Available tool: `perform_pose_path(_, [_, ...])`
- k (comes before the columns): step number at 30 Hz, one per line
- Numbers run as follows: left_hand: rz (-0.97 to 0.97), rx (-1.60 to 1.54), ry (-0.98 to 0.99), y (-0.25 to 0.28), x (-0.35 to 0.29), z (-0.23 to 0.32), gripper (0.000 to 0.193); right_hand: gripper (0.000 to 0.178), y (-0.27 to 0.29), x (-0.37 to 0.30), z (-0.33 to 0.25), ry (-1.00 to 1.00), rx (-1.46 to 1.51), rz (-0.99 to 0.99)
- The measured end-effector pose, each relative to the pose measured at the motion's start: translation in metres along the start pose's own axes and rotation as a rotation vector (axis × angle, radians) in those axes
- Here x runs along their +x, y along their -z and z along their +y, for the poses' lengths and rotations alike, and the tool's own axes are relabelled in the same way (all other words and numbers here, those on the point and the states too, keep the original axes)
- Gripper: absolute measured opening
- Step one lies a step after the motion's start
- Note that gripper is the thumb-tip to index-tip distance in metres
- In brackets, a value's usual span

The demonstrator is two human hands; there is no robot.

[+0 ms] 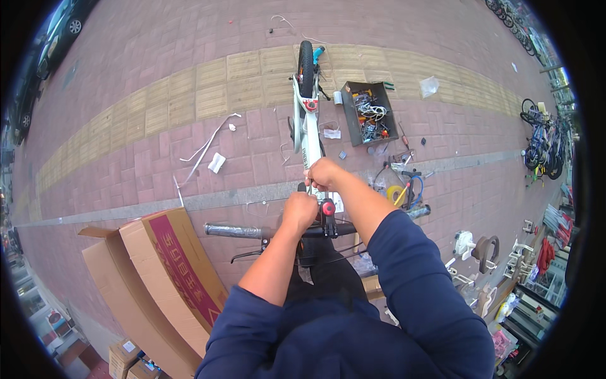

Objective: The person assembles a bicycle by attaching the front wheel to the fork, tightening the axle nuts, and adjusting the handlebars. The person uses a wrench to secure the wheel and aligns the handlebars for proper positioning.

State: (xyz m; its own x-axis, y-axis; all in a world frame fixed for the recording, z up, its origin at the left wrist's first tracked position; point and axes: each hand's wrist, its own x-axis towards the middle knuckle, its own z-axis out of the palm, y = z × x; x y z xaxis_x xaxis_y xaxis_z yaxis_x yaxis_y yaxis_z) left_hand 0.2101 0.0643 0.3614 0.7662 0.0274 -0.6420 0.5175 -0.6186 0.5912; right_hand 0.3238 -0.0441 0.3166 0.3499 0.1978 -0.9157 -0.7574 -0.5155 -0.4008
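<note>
A white bicycle [310, 140] stands in front of me, its handlebar [246, 231] near my body and a black-tired wheel [306, 69] at the far end. My left hand [299, 212] is closed just beyond the bar, beside the black stem with a red round cap [327, 207]. Slightly farther off and to the right, my right hand [323, 175] is closed over the near end of the frame tube. The two hands are close together. Something thin and dark shows between them, but the fingers hide what each one grips.
An open toolbox [369, 114] full of tools lies right of the bicycle, with loose tools and a yellow tape roll [394, 193] nearer. Large cardboard boxes [161, 271] stand at left. White scraps [216, 163] litter the paving. Metal parts [464, 245] and parked bicycles [543, 142] line the right.
</note>
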Motion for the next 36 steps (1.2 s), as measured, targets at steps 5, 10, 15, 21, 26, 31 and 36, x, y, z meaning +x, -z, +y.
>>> perform_pose_path(5, [0.037, 0.009, -0.073, 0.001, -0.004, 0.001, 0.043, 0.03, -0.011, -0.007, 0.006, -0.037, -0.145, 0.071])
perform_pose_path(10, [0.026, -0.23, 0.107, -0.007, 0.001, 0.002, 0.042, 0.023, -0.002, 0.014, 0.028, 0.082, 0.051, 0.079])
perform_pose_path(15, [0.049, -0.316, 0.092, 0.002, -0.011, 0.009, 0.033, 0.019, -0.005, -0.006, 0.013, 0.453, 0.037, 0.248])
perform_pose_path(21, [0.05, -0.322, 0.111, -0.003, -0.006, 0.009, 0.033, 0.022, -0.001, -0.007, 0.015, 0.588, -0.324, 0.402])
perform_pose_path(26, [0.033, -0.444, 0.179, -0.016, 0.003, 0.005, 0.036, 0.023, 0.009, 0.019, 0.032, 0.333, -0.292, 0.252])
perform_pose_path(31, [0.051, -0.326, 0.172, -0.026, 0.013, -0.008, 0.037, 0.024, 0.005, 0.003, 0.026, 0.105, -0.024, 0.114])
perform_pose_path(36, [-0.007, -0.202, 0.048, -0.034, 0.021, -0.025, 0.037, 0.024, 0.001, 0.003, 0.024, 0.096, -0.008, 0.085])
